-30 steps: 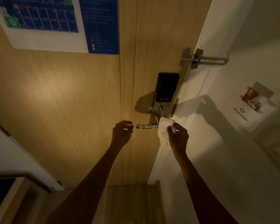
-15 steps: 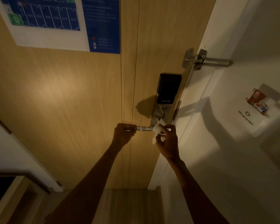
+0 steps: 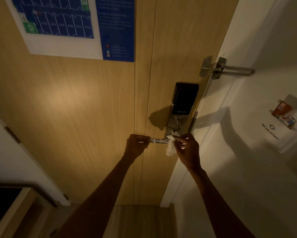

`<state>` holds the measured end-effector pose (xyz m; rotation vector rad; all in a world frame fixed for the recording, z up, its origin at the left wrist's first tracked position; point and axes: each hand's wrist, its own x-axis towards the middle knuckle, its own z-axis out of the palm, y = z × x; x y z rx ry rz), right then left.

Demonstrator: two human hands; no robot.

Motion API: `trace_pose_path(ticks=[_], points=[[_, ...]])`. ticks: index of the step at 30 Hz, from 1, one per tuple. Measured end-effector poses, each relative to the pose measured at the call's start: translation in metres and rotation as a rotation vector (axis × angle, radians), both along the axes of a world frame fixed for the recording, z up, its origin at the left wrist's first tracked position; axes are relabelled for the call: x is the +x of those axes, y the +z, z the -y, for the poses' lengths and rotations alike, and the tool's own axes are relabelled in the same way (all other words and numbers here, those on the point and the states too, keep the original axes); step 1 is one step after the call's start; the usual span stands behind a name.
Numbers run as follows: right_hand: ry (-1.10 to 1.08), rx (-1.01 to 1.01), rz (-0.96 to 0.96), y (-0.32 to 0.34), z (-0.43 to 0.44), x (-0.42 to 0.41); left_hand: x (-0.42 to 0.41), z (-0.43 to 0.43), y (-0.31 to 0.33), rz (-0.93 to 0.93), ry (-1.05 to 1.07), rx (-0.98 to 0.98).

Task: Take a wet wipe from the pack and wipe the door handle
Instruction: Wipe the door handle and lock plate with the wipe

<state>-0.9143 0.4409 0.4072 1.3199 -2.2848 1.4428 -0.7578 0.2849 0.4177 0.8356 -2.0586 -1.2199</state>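
Observation:
A silver lever door handle [image 3: 159, 140] sticks out to the left from the lock plate on a wooden door [image 3: 75, 109]. My left hand [image 3: 135, 146] grips the handle's free end. My right hand [image 3: 187, 150] pinches a crumpled white wet wipe [image 3: 171, 148] and presses it against the handle's base by the lock plate. Part of the wipe hangs below the handle. The pack of wipes is not in view.
A black electronic lock box [image 3: 184, 98] sits above the handle. A metal swing guard latch [image 3: 226, 69] bridges door and white frame. A key card holder [image 3: 285, 117] is on the right wall, a blue floor plan poster [image 3: 72, 26] on the door.
My left hand has closed on the end of the handle. My right hand has brought the wipe up and left onto the handle's base, bunching it up.

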Motion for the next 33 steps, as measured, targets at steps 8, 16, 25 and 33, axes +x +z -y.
trace_pose_path(ticks=[8, 16, 25, 33], points=[[0.049, 0.192, -0.291, -0.001, 0.012, 0.012, 0.0, 0.003, -0.003, 0.006, 0.01, 0.017], [-0.015, 0.313, -0.455, 0.003, 0.018, -0.003, -0.003, -0.003, -0.005, -0.053, 0.046, 0.105], [0.038, 0.096, -0.083, -0.003, 0.016, -0.008, -0.002, 0.008, -0.009, -0.068, 0.014, 0.243], [-0.019, 0.25, -0.398, -0.011, 0.011, 0.006, -0.005, 0.008, -0.012, -0.062, 0.037, 0.308]])
